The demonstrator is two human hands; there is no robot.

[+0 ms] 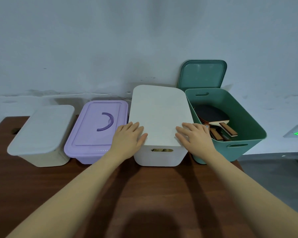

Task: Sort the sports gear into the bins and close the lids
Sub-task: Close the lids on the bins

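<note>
Hands lie flat with straight fingers on the white lid (pixel 159 115) of the white bin (pixel 159 156): left hand (pixel 129 140) at its left edge, right hand (pixel 194 138) at its right. Beside it, the green bin (pixel 244 134) stands uncovered, paddles (pixel 217 124) inside, green lid (pixel 202 74) leaning on the wall.

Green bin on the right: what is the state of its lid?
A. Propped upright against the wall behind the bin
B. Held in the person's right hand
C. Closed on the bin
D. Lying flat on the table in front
A: the green lid stands against the wall behind the open green bin, where the paddles are visible; both hands rest on the white lid.
</note>
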